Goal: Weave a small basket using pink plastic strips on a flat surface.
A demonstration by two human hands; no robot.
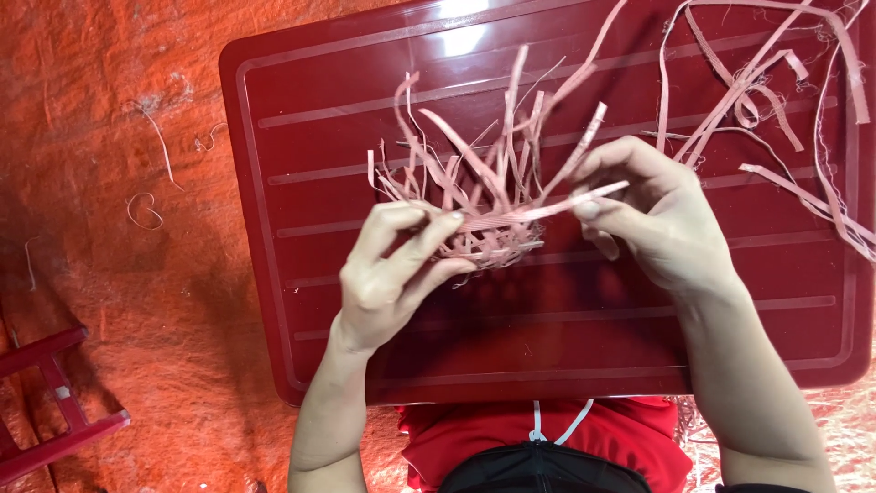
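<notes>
A small woven piece (488,233) of pink strips is held above the dark red worktop (301,183), between both hands. The left hand (392,274) is closed on its near edge, thumb and fingers pinched. The right hand (652,219) is closed on one loose strip (584,196) running from the weave. Spare strips (757,91) lie on the worktop's far right corner.
</notes>
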